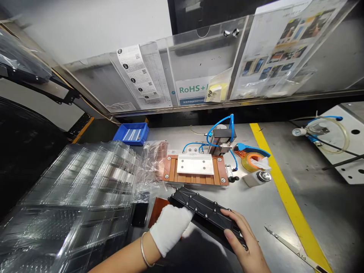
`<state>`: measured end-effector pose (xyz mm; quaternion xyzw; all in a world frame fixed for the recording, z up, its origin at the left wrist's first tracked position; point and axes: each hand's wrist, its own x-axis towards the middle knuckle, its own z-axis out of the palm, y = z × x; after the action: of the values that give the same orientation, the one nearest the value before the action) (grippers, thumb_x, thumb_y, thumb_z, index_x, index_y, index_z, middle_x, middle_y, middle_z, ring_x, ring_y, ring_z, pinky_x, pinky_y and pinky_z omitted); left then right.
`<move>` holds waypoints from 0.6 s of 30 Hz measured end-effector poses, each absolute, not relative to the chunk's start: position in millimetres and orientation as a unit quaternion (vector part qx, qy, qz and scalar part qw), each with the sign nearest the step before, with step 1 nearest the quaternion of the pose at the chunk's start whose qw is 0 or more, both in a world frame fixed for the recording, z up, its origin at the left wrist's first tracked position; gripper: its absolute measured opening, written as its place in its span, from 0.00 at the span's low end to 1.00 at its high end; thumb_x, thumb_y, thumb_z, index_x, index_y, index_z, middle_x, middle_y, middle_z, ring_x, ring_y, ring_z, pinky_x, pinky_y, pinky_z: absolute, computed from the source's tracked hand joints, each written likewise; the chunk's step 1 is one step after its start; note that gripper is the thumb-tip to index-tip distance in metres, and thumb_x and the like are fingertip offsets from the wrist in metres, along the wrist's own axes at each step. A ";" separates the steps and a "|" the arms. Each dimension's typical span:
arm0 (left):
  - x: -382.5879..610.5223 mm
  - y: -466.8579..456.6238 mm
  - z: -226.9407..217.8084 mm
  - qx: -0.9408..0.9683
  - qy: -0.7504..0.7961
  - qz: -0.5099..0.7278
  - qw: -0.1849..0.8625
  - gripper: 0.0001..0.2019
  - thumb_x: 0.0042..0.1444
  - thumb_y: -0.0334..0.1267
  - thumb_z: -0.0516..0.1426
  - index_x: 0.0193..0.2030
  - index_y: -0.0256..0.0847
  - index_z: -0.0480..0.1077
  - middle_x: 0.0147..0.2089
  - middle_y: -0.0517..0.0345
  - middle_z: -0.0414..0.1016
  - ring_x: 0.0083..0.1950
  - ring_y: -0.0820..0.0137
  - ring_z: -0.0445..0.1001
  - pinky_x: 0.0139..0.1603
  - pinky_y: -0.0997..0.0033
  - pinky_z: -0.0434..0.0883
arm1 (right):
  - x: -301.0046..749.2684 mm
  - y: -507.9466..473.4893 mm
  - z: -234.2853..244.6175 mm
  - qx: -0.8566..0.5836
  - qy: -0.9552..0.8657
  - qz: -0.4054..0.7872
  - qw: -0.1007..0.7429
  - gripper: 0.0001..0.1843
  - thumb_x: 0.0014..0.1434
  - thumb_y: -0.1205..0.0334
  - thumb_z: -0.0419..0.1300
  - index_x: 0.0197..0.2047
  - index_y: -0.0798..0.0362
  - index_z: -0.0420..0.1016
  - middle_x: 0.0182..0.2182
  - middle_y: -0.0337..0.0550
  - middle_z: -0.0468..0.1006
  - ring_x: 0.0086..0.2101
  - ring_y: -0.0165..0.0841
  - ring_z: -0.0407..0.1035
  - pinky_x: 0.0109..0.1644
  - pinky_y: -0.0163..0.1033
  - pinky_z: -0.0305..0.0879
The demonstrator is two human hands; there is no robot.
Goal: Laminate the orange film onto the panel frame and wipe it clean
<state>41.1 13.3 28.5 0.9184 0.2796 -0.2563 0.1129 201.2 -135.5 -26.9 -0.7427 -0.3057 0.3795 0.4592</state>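
Left hand (170,227), white-gloved: fingers curled over the near-left end of the black studded plate (209,216). Right hand (247,242), bare: closed on the opposite end (thumb on top). Plate: held low above the bench, long axis running upper-left to lower-right, directly in front of the orange fixture (195,170).

Black cover (207,214), white glove (170,226), yellow stripe (281,182)

Long black studded cover (209,217) lies tilted, held.
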 end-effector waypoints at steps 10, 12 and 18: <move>62.3 -35.3 12.4 0.973 0.188 -0.105 0.077 0.10 0.59 0.29 0.54 0.47 0.39 0.69 0.35 0.54 0.79 0.25 0.63 0.78 0.25 0.65 0.77 | 199.7 -129.1 -50.6 -0.722 -0.379 0.394 0.425 0.22 0.62 0.43 0.55 0.56 0.41 0.72 0.56 0.45 0.72 0.59 0.44 0.65 0.64 0.53 0.63; 64.1 -40.2 8.3 0.974 0.182 -0.114 0.078 0.12 0.59 0.28 0.54 0.49 0.40 0.69 0.37 0.53 0.79 0.27 0.62 0.79 0.25 0.65 0.76 | 197.6 -124.7 -44.2 -0.723 -0.367 0.403 0.425 0.23 0.61 0.41 0.55 0.54 0.42 0.73 0.55 0.46 0.73 0.58 0.45 0.66 0.63 0.53 0.63; 36.7 2.2 13.9 0.933 0.275 -0.216 0.083 0.14 0.58 0.26 0.54 0.49 0.41 0.71 0.33 0.53 0.79 0.31 0.59 0.80 0.31 0.65 0.75 | 203.8 -126.8 -31.2 -0.733 -0.334 0.422 0.416 0.24 0.60 0.41 0.55 0.53 0.44 0.75 0.54 0.45 0.75 0.58 0.44 0.66 0.62 0.48 0.64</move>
<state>36.7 2.2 13.9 0.9331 0.2747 -0.2165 0.0833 203.8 -126.8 -31.2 -0.7330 -0.3335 0.4220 0.4165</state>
